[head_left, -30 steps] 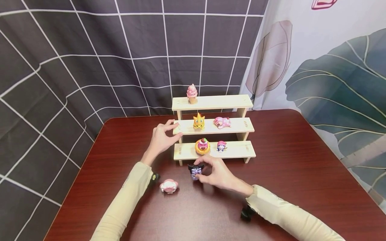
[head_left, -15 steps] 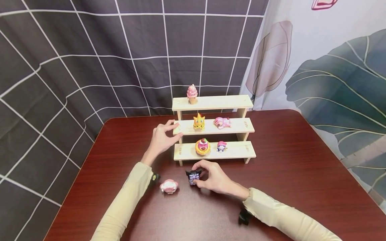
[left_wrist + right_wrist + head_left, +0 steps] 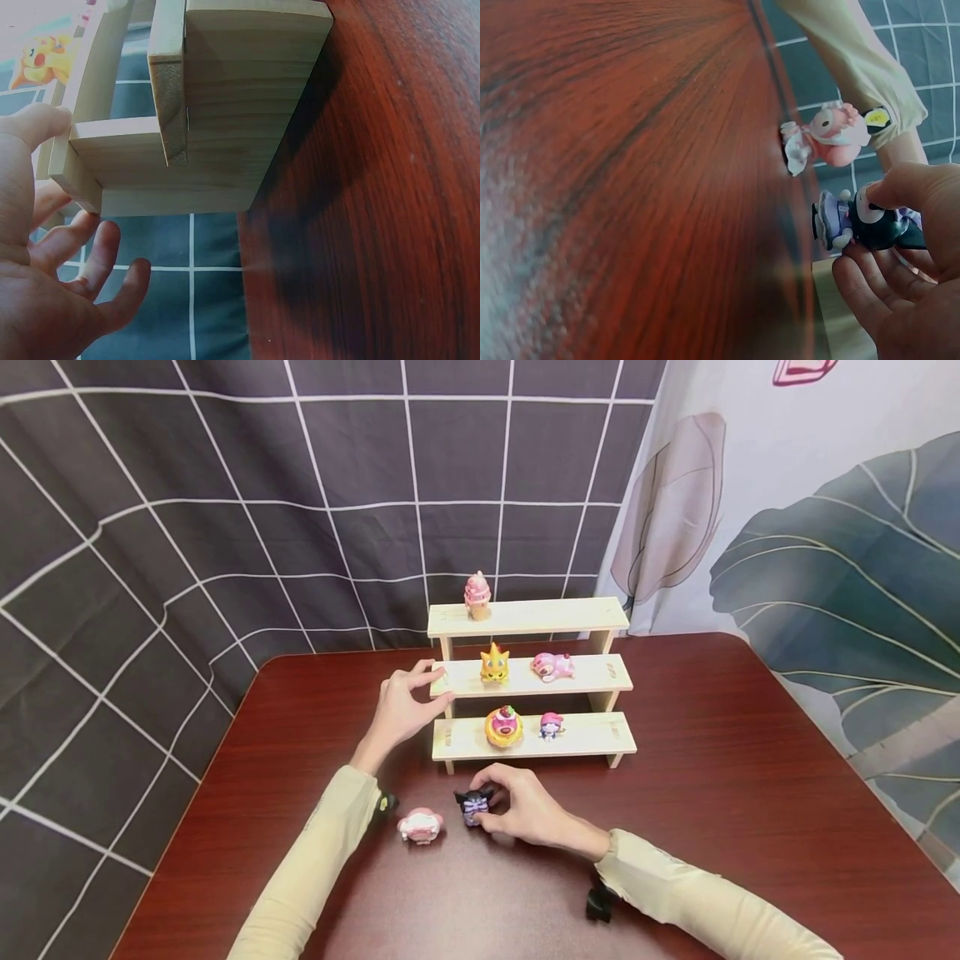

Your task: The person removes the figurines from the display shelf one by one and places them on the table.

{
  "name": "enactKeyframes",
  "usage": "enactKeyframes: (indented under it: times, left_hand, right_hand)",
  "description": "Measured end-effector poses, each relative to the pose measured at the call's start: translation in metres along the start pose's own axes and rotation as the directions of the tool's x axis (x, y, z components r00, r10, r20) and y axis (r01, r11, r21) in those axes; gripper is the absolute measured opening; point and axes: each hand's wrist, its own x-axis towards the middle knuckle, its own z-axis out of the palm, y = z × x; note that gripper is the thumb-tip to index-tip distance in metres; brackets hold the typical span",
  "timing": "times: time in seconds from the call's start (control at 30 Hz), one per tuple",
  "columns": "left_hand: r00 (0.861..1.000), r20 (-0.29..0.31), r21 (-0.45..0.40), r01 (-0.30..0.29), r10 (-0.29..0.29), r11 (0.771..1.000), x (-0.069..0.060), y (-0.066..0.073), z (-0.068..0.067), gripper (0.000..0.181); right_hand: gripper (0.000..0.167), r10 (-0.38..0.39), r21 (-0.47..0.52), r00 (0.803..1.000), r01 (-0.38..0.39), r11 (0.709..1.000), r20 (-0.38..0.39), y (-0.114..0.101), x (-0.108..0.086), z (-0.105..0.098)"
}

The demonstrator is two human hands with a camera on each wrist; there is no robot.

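Observation:
My right hand (image 3: 536, 810) pinches a black and purple figurine (image 3: 474, 808) in front of the shelf; whether its base touches the table I cannot tell. In the right wrist view the thumb lies on the head of this figurine (image 3: 874, 221), with fingers on the other side. A pink and white figurine (image 3: 421, 826) stands on the table just left of it. Further back, my left hand (image 3: 401, 706) grips the left end of the middle board of a three-tier wooden shelf (image 3: 592, 672). The left wrist view shows the thumb over that board (image 3: 75, 172) and fingers curled beneath.
The top tier bears a pink ice-cream figurine (image 3: 477, 597). On the middle tier are a yellow figurine (image 3: 495, 665) and a lying pink one (image 3: 552, 667). The bottom tier carries a ring-shaped figurine (image 3: 504, 727) and a red-capped one (image 3: 551, 726). A dark red table (image 3: 712, 777) lies beneath.
My right hand has moved left and toward me with the black and purple figurine, closer to the pink and white one. The left hand has stayed on the shelf.

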Motion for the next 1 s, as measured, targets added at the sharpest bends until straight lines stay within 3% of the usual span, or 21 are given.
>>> enactKeyframes:
  times: [0.6, 1.0]
  left_hand:
    - [1.0, -0.008, -0.002, 0.005, -0.005, 1.0, -0.0006, 0.0018, -0.0006, 0.046]
    - [1.0, -0.007, -0.001, 0.005, -0.005, 1.0, -0.0015, 0.0027, -0.0006, 0.046]
  right_hand:
    - [0.033, -0.019, -0.016, 1.0, 0.019, 1.0, 0.021, 0.0045, -0.001, 0.0062]
    - [0.035, -0.053, -0.116, 0.998, 0.057, 0.992, 0.042, 0.0035, -0.0008, 0.0077]
